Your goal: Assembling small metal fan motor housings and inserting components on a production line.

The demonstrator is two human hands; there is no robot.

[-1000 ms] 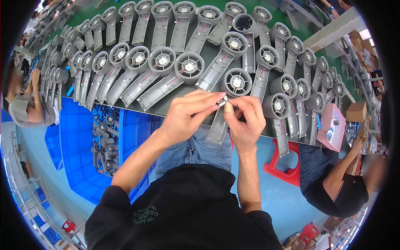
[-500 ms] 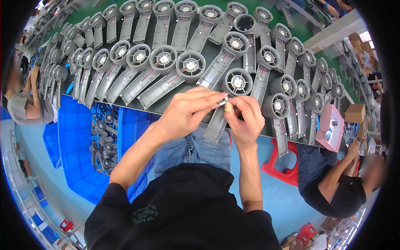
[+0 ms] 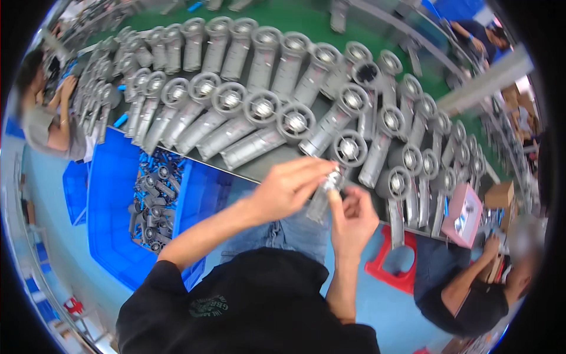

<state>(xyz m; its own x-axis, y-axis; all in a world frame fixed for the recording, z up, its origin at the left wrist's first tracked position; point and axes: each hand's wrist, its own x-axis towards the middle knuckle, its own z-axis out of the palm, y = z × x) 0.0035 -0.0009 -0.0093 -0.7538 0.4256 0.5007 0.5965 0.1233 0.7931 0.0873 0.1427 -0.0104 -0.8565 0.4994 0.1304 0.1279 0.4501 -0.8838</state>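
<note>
My left hand [image 3: 289, 186] reaches in from the left, thumb and fingers pinched on a small silvery part [image 3: 333, 178]. Motion blur hides what kind of part it is. My right hand [image 3: 355, 221] is closed from the right, a pale-covered fingertip against the lower end of the same part and the other fingers curled. Just beyond both hands lies a grey handheld-fan housing half [image 3: 349, 148], with a round grille at its far end. Its handle runs toward me, partly hidden beneath the part and my fingers.
Rows of similar grey fan housings [image 3: 262, 109] cover the bench. A blue bin [image 3: 109, 206] of fan pieces stands below left. Right are a pink box [image 3: 463, 213], a red stool [image 3: 389, 268] and a seated co-worker [image 3: 466, 298]. Another co-worker [image 3: 50, 133] sits far left.
The view has shifted and blurred, so the bench sits lower and tilted. Both hands remain together at the small part, lower in the picture. My right hand's fingers have spread slightly from its raised fingertip.
</note>
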